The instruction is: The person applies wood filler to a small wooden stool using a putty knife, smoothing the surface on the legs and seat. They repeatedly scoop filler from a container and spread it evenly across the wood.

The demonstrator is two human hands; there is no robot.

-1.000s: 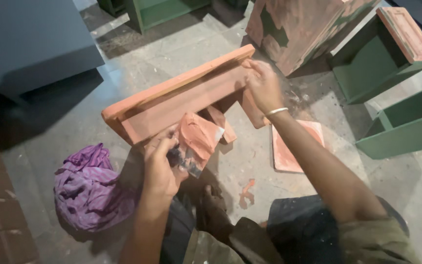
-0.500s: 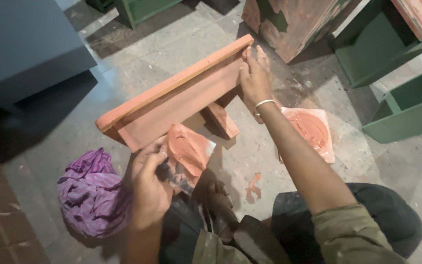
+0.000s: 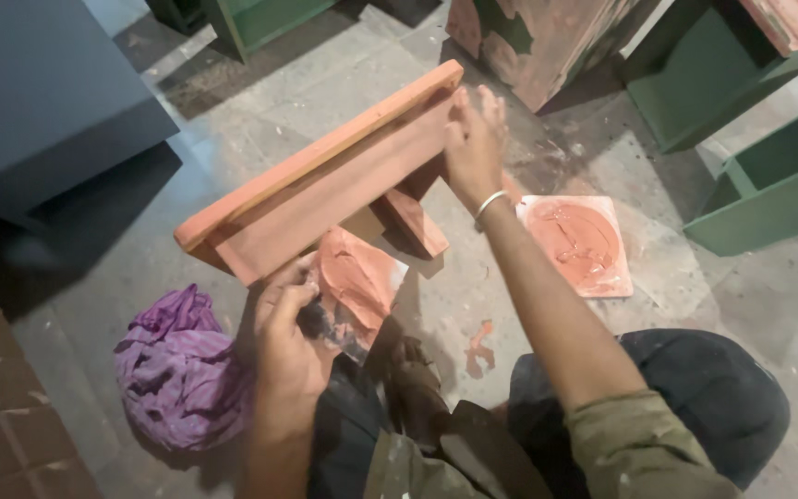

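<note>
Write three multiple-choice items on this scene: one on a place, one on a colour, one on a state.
1. Where does the crumpled cloth lie?
A. on the floor beside the left hand
B. on top of the wooden piece
C. inside a green box

2. What colour is the cloth?
A. yellow
B. purple
C. white

3. What is the right hand doing?
A. hanging free in the air
B. pressing flat against the end of the reddish wooden piece
C. holding the cloth

Key: 1 A, it lies on the concrete by that hand; 2 B, its folds are purple; 3 B, its palm and fingers rest on the wood.
</note>
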